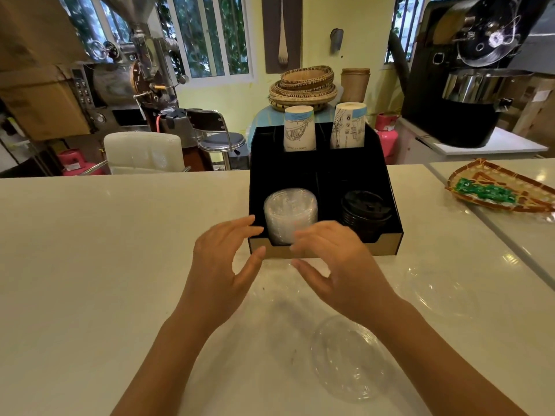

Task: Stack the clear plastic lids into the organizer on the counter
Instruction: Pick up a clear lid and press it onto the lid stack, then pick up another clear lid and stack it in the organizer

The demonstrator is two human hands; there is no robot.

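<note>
A black organizer (387,244) stands on the white counter (120,235). Its front left compartment holds a stack of clear plastic lids (289,211). My left hand (223,265) and my right hand (333,265) hover just in front of that compartment, palms facing each other, fingers spread, with nothing between them. The right fingertips overlap the lower front of the stack. A loose clear lid (350,360) lies on the counter under my right forearm. Another clear lid (435,291) lies to the right, hard to make out against the white top.
Black lids (365,213) fill the front right compartment. Two stacks of paper cups (300,129) stand upside down in the back compartments. A woven tray (501,190) with green packets sits at the right on the adjoining counter.
</note>
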